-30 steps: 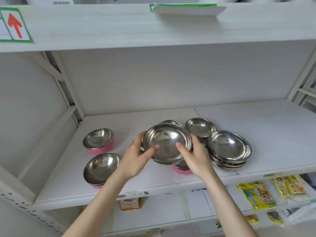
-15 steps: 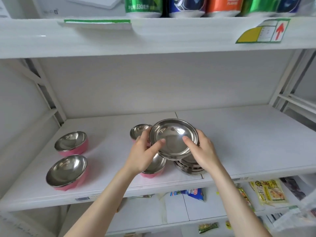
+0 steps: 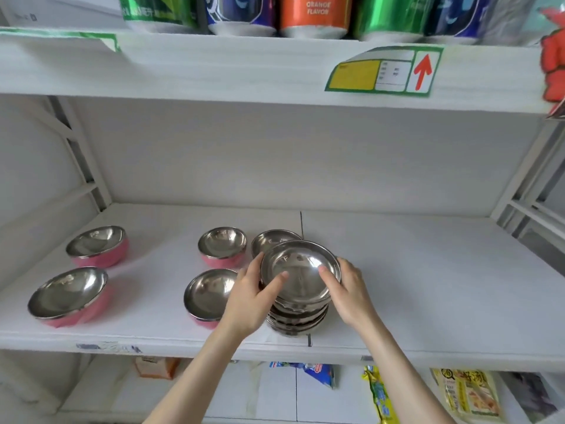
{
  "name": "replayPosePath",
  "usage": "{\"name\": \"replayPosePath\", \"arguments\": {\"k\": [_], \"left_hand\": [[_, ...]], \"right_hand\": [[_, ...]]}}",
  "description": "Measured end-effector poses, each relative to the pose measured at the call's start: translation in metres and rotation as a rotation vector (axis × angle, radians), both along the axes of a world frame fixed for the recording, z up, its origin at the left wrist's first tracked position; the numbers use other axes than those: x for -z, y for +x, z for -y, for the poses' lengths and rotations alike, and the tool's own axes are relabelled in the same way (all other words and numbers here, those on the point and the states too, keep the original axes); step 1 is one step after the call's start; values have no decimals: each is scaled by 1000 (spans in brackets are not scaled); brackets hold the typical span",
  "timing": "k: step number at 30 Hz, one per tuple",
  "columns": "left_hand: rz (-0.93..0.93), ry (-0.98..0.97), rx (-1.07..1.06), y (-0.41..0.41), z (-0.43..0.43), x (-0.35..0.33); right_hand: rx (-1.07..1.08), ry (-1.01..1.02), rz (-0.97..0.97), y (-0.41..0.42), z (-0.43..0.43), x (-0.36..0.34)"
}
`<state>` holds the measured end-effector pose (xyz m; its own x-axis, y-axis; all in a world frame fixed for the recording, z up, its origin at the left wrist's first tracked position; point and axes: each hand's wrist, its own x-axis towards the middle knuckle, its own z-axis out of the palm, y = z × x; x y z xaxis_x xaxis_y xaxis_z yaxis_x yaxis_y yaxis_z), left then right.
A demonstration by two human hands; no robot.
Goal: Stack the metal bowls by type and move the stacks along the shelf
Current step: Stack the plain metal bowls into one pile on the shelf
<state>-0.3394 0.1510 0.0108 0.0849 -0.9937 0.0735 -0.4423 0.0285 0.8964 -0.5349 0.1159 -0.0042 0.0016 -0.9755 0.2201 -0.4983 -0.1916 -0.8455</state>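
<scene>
A shallow plain steel bowl (image 3: pixel 301 275) is gripped by both hands, my left hand (image 3: pixel 255 296) on its left rim and my right hand (image 3: pixel 351 293) on its right rim, thumbs inside. It sits just on or above a stack of similar steel bowls (image 3: pixel 298 321) at the shelf's front. Behind it another steel bowl (image 3: pixel 270 240) is partly hidden. Pink-sided steel bowls stand singly: one at the back middle (image 3: pixel 222 246), one at the front middle (image 3: pixel 209 293), and two at the left (image 3: pixel 97 246) (image 3: pixel 68 296).
The white shelf board (image 3: pixel 428 286) stretches bare to the right of the stack. Drink cans (image 3: pixel 315 13) line the shelf above, with a price label (image 3: pixel 383 71) on its edge. Snack packets (image 3: pixel 467 396) lie on the shelf below. Metal uprights stand at both ends.
Both hands carried the shallow bowl to the right and lowered it over the plain steel stack. The view swung right, so the pink bowls now lie further left.
</scene>
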Motion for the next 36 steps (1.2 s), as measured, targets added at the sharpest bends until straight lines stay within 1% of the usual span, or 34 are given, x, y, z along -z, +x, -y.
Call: {"name": "replayPosePath", "arguments": {"k": [3,7,9,12,14,17,18,21,23,25,27,31,36], "left_hand": [[17,22,-66,-2,-1,5],[8,0,-78,-1,-2,9],[15,2,-79,-1,-2,11],[85,28,-29,2,-1,15],[171,40,-1,5,-3,15],[379,8,13,11,-7,9],[471,-24,7,12,-9,5],[823,-167,-33,16,-16,-8],[980,-291,-57,18,-19,-19],[1045,-431,-80,21,-21,-30],[1092,-507,-88,25,-21,-40],[1147,-546,-76,32,-15,-55],[1187,-546,-86,40,6,-67]], "right_hand": [[-40,11,-14,2,1,9],[-35,58,-30,8,2,16],[-45,66,-49,9,2,18],[-62,90,-90,7,1,17],[-42,117,-157,5,-3,16],[30,111,-373,2,-11,12],[49,76,-445,2,-14,9],[82,-102,-616,1,-28,-6],[106,-223,-698,3,-36,-19],[123,-299,-756,5,-40,-31],[129,-350,-797,7,-42,-42],[128,-399,-827,12,-37,-56],[123,-394,-834,21,-14,-67]]}}
